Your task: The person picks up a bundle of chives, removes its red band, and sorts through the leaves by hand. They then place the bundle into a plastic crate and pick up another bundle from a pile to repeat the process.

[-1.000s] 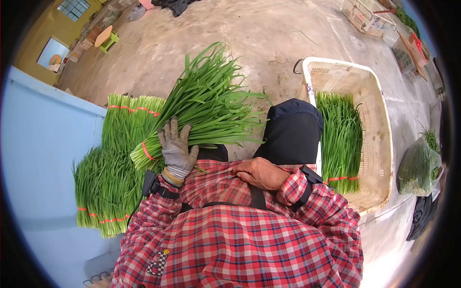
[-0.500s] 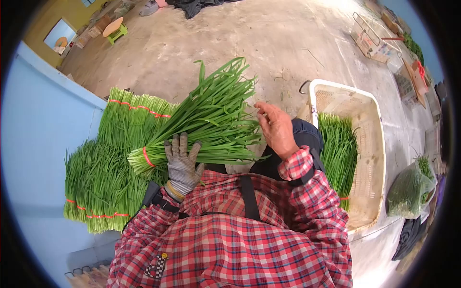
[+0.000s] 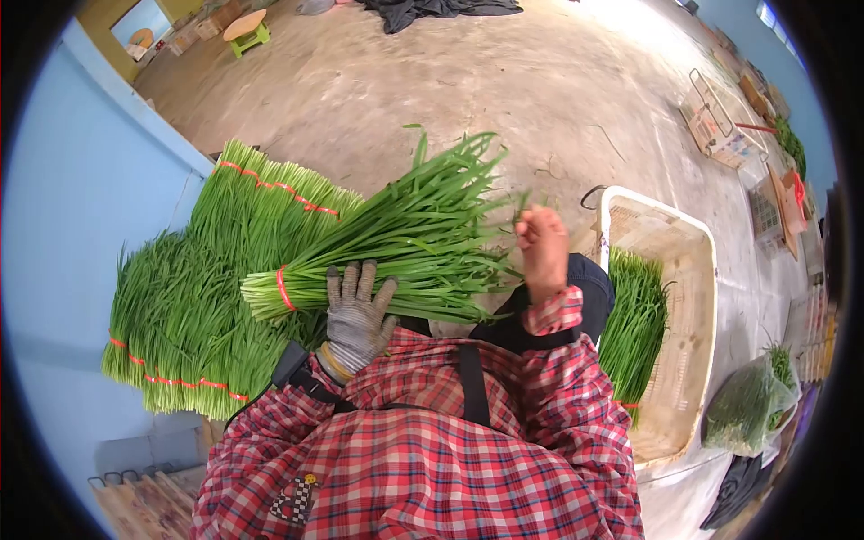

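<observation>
My left hand (image 3: 357, 315), in a grey glove, lies over a bunch of garlic chives (image 3: 423, 234), fingers spread flat on it just beside its red band. The bunch's pale stem ends point left and its green leaf tips fan out to the right. My bare right hand (image 3: 544, 247) is raised just right of those tips, its fingers pinched together. A small blurred tuft of green leaf (image 3: 522, 205) sticks out from the fingertips. Under and left of the bunch, banded chives (image 3: 193, 297) are stacked in rows.
At my right stands a white plastic crate (image 3: 711, 270) with chives (image 3: 634, 333) inside. Beyond it sits a clear bag of greens (image 3: 751, 405). A wire-handled crate (image 3: 720, 126) and a small round table (image 3: 246, 27) stand farther off. A blue wall (image 3: 63, 225) rises on the left.
My right hand has gone from loosely spread fingers to a pinch with leaf bits in it, apart from the leaf tips. The left hand stays on the bunch. The view has shifted slightly.
</observation>
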### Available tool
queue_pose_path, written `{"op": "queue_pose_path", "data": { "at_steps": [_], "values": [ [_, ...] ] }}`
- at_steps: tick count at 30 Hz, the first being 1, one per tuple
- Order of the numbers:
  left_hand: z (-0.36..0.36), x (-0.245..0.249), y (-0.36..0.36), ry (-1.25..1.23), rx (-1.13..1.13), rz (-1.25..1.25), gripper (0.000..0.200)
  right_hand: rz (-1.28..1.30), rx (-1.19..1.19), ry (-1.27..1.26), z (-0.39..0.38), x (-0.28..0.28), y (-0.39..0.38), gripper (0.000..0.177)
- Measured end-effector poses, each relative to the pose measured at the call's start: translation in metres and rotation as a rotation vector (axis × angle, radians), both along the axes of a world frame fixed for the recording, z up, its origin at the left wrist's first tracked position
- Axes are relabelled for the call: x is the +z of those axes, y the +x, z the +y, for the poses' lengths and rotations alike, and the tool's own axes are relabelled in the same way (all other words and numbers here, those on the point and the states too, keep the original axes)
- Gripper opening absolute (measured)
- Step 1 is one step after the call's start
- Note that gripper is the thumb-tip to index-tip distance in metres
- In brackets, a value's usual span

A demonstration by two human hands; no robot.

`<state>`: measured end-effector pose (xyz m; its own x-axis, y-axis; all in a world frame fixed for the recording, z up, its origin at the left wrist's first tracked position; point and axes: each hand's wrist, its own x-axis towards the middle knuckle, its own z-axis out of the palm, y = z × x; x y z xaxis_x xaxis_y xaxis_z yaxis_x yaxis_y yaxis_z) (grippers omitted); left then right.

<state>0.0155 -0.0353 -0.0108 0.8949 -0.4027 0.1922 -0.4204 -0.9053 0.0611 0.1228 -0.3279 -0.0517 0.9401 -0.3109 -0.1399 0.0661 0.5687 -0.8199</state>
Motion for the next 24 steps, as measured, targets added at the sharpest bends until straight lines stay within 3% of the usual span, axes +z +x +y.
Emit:
{"op": "queue_pose_path", "data": {
  "at_steps": [2,3,4,6,8,10,11,13,14,16,18,20,21,22,24],
  "values": [
    [-0.002,0.003,-0.003,0.037,0.014,0.041,0.065,0.164,0.169,-0.223,-0.022,0.030,-0.012,0.038],
    [-0.003,0.008,-0.006,0.024,0.002,0.047,0.061,0.341,0.249,-0.639,-0.027,0.033,-0.012,0.041],
    [-0.003,0.010,-0.010,0.023,0.009,0.048,0.061,0.340,0.255,-0.641,-0.022,0.031,-0.019,0.041],
    [-0.003,0.010,-0.018,0.041,-0.017,0.087,0.058,-0.127,0.293,-1.798,-0.008,0.037,-0.040,0.026],
    [-0.004,0.008,-0.025,0.037,-0.034,0.080,0.057,-0.403,0.480,-1.458,0.034,0.087,-0.054,0.017],
    [-0.006,0.007,-0.032,0.114,-0.035,0.185,0.053,-0.623,0.337,-1.329,0.083,0.125,-0.068,0.013],
    [-0.006,0.001,-0.035,0.135,-0.047,0.139,0.052,-0.626,0.327,-1.325,0.096,0.120,-0.066,0.013],
    [-0.007,0.001,-0.037,0.153,-0.056,0.141,0.052,-0.647,0.540,-1.640,0.112,0.105,-0.056,0.025],
    [-0.008,0.001,-0.037,0.162,-0.061,0.150,0.053,-0.648,0.532,-1.639,0.114,0.106,-0.055,0.025],
    [-0.008,0.003,-0.037,0.167,-0.050,0.158,0.052,-0.867,0.228,-1.607,0.115,0.113,-0.058,0.038],
    [-0.007,0.004,-0.042,0.171,-0.052,0.170,0.051,-0.790,0.168,-1.712,0.112,0.085,-0.065,0.039],
    [0.000,0.007,-0.042,0.097,-0.093,0.143,0.050,-0.430,0.507,-1.844,0.101,0.053,-0.086,0.052],
    [-0.002,0.025,-0.045,-0.018,-0.114,0.085,0.036,-0.398,0.664,-1.836,0.096,0.044,-0.099,0.067],
    [0.002,0.032,-0.046,-0.011,-0.126,0.090,0.036,-0.385,0.658,-1.829,0.092,0.037,-0.114,0.067],
    [0.013,0.042,-0.048,-0.461,-0.287,-0.047,0.023,-0.472,0.619,-1.764,0.085,0.024,-0.139,0.074]
  ]
}}
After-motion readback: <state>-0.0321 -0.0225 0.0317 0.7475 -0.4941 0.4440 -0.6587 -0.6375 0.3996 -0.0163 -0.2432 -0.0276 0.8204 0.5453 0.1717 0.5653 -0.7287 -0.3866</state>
